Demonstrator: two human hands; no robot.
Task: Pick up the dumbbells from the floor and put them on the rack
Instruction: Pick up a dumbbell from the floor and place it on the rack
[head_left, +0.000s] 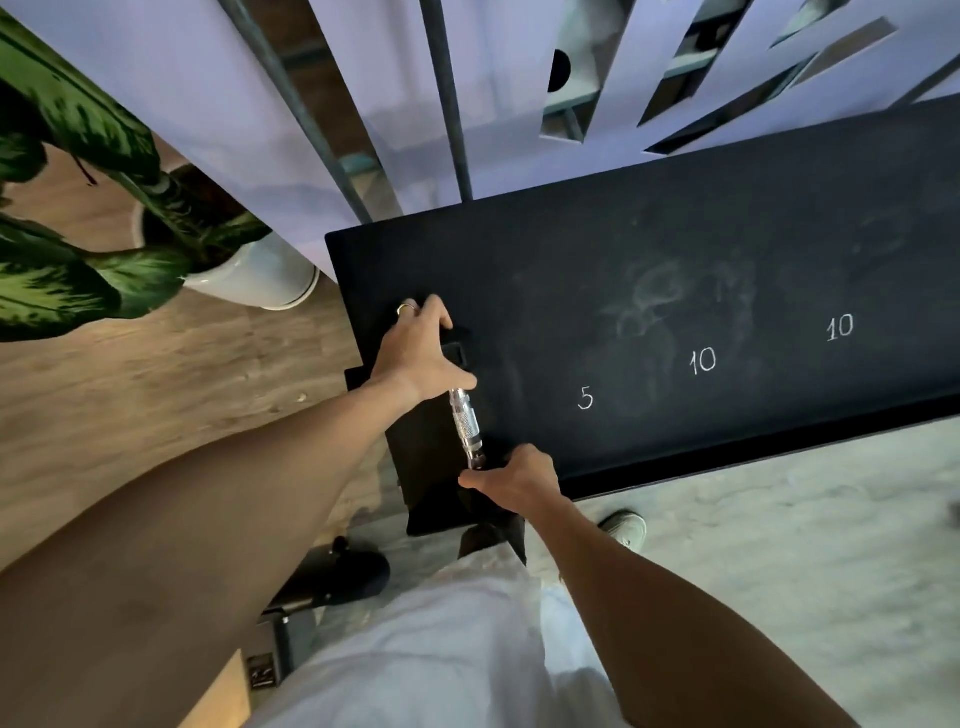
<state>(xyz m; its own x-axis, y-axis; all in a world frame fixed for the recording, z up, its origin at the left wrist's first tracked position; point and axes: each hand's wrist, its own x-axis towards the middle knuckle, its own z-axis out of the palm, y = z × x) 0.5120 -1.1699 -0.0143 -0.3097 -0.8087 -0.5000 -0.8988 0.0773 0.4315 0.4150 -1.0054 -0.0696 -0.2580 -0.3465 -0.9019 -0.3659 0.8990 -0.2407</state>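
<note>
1. Head view: left hand (418, 353) and right hand (511, 475) each curl their fingers over a black end of the dumbbell (466, 426).
2. Its chrome handle lies at the rack (675, 249)'s left end, beside the chalked "5" (585, 398).

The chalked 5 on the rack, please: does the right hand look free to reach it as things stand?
Probably not at once: the right hand grips one end of the dumbbell, as the left hand does the other. Otherwise the rack around the chalked 5 shows nothing in the way.
</note>
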